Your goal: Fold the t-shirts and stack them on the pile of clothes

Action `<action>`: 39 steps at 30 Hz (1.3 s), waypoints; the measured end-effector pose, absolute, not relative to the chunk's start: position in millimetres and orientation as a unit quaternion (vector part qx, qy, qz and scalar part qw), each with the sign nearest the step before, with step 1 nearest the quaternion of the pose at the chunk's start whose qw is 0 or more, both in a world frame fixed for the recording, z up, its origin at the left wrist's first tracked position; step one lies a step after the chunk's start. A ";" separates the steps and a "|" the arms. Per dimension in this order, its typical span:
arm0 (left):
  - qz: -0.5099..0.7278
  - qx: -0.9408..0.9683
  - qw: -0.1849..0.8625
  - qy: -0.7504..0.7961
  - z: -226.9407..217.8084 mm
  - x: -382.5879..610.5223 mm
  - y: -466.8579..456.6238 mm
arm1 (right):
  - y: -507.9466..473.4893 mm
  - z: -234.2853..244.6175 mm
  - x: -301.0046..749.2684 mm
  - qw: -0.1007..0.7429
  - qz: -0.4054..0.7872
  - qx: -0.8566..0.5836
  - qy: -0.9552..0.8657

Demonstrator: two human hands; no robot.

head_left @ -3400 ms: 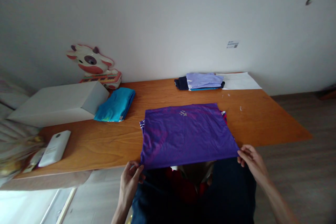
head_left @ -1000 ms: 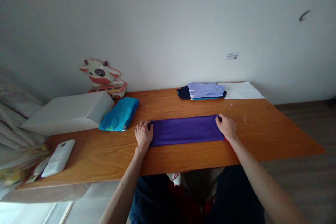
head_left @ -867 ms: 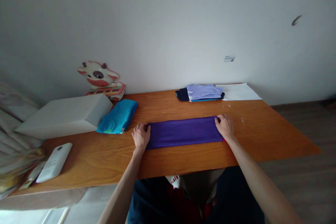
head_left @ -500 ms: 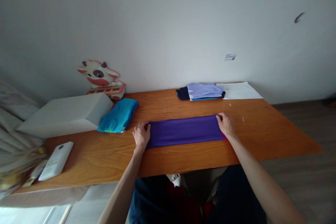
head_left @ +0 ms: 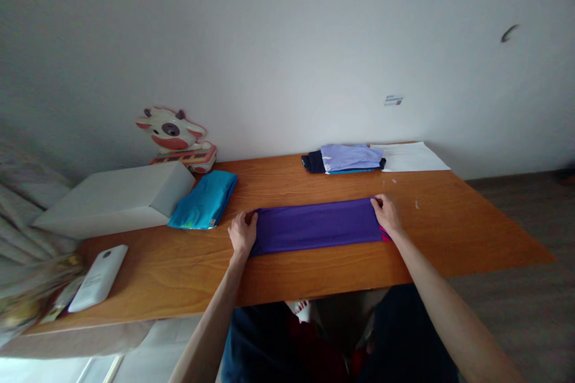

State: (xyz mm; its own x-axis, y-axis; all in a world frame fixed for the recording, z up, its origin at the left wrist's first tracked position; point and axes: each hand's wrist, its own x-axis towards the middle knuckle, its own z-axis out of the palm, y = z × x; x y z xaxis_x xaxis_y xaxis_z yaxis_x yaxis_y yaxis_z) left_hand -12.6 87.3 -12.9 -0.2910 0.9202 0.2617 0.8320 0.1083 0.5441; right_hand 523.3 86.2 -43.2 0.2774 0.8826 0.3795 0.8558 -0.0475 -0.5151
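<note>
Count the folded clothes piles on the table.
3: a purple one between left hand and right hand, a teal one beside the box, a stack by the wall that may hide layers.

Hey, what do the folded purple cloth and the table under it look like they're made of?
Purple cloth: seemingly thin, smooth knit fabric, perhaps synthetic; it lies flat in a narrow folded band with a faint sheen. Table: wood or wood-look veneer, orange-brown with visible grain lines and a smooth, lightly glossy finish; which one is unclear.
</note>
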 end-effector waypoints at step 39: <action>0.229 0.686 0.073 0.686 0.2 -3.1 79.5 | 72.7 -14.2 512.5 0.264 0.025 -0.703 -0.660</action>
State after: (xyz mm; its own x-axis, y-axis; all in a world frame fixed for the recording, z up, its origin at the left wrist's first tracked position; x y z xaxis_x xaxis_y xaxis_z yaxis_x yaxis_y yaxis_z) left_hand -3.1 79.5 0.2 -0.0474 0.9756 0.2144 0.9085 -0.0471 0.4152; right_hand 512.5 72.7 -14.2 0.1281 0.9414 0.3121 0.9147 0.0095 -0.4041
